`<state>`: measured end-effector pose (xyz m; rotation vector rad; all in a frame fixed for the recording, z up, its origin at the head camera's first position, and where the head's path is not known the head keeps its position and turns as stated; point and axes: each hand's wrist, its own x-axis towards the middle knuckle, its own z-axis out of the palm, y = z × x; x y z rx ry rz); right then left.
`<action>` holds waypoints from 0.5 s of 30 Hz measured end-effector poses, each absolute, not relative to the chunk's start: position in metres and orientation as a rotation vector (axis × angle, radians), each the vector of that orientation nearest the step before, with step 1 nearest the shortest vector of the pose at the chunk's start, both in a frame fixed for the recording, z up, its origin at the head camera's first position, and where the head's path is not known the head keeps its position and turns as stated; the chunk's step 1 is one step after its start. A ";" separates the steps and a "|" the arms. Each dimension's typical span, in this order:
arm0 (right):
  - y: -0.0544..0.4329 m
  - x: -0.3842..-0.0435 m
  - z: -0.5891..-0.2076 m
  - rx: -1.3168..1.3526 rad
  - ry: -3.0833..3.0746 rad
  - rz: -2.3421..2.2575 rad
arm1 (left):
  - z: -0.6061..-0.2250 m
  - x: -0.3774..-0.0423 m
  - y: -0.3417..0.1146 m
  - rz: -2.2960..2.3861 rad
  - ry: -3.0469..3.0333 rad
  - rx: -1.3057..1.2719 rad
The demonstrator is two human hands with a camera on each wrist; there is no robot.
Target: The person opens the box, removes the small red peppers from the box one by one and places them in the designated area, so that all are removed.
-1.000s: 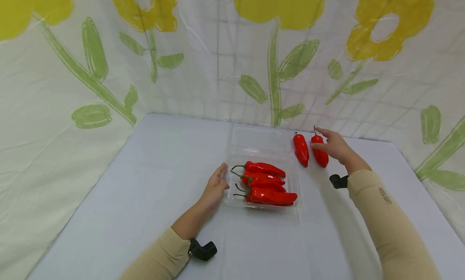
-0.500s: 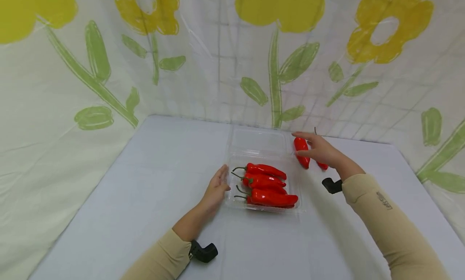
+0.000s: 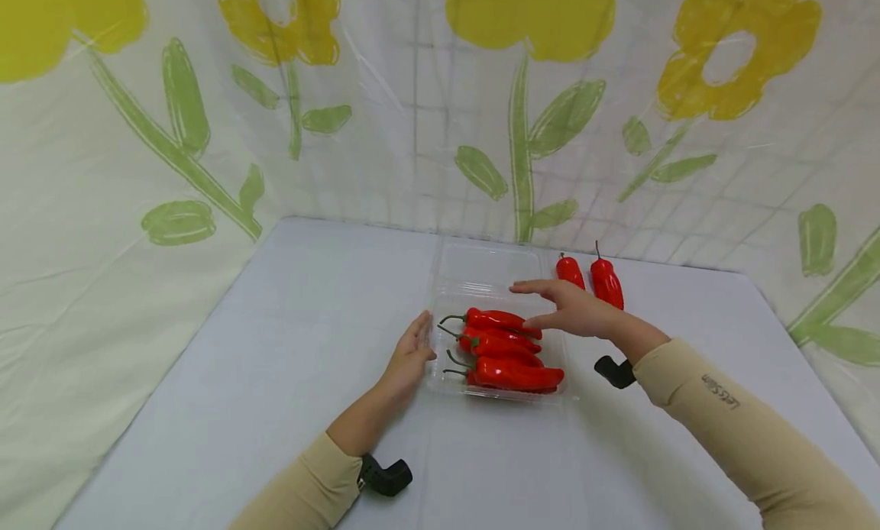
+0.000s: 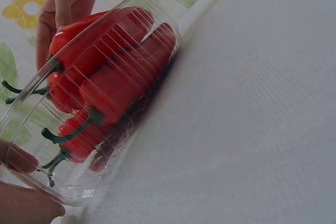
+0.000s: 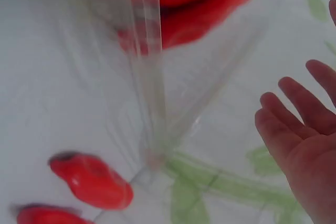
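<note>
From the head, the clear box (image 3: 505,396) sits on the white counter (image 3: 309,347), with its clear lid (image 3: 491,264) folded back behind it. At least 4 red peppers (image 3: 516,373) lie inside the box in a small pile, their green stems toward its left side. 2 loose peppers (image 3: 608,284) lie on the counter past the box's back right corner. The left hand (image 3: 406,362) touches the left side of the box. I cannot tell if its grip pinches the rim or just rests there. The right hand (image 3: 577,310) is over the right part of the box, fingers stretched out, and its grip has nothing in it. A cloth with yellow flowers (image 3: 739,49) hangs behind the box.

From the left wrist, the peppers show through the box's clear side. Left-hand fingertips are by 1 end of the box, and the right hand is past the peppers.

From the right wrist, all is blurry. The right hand is beside the box, fingers loose and apart, and the 2 loose peppers are outside the box.
</note>
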<state>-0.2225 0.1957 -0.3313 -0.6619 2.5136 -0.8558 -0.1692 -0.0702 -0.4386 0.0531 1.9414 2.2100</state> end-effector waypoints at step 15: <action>0.148 -0.203 -0.332 -0.830 2.436 -0.501 | -0.439 -0.168 -0.071 2.223 1.941 0.071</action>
